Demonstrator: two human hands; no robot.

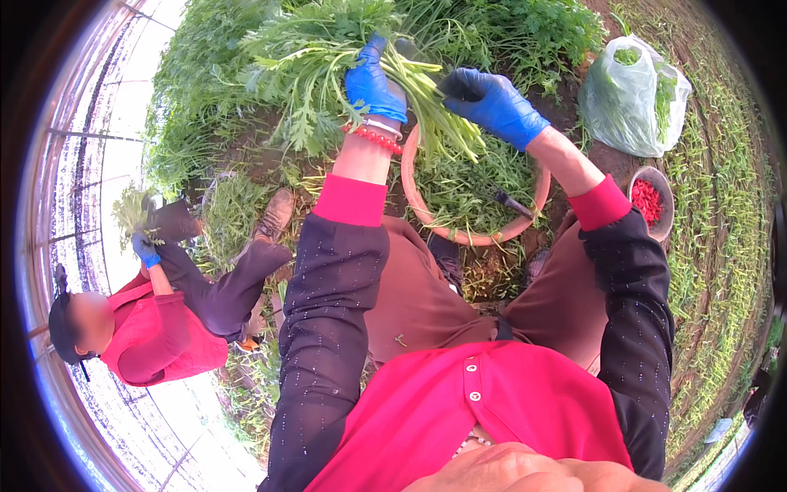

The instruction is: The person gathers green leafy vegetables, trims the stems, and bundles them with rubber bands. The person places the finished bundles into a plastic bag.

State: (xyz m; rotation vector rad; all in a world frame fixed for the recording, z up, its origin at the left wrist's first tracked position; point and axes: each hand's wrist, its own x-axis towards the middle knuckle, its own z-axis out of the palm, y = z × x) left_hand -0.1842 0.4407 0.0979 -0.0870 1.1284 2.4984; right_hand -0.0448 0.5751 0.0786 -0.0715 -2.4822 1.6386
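Note:
My left hand (374, 86), in a blue glove, is closed around a bunch of leafy green stalks (424, 98) with toothed leaves. The leaves spread to the left and the pale stem ends point right and down. Close to the stem ends is my right hand (486, 101), also gloved in blue, its fingers curled; whether they pinch a stem cannot be told. Below both hands stands a round orange-brown basin (418, 203) between my legs. Cut greens (473, 184) lie in it, with a dark-handled tool (513, 203) resting against the rim.
Standing leafy greens (209, 80) grow ahead and to the left. A white plastic bag (633, 98) of greens sits at the right, above a bowl of small red pieces (647, 203). At the left, a co-worker (166, 332) in blue gloves holds greens. Cut stubble (725, 246) covers the right side.

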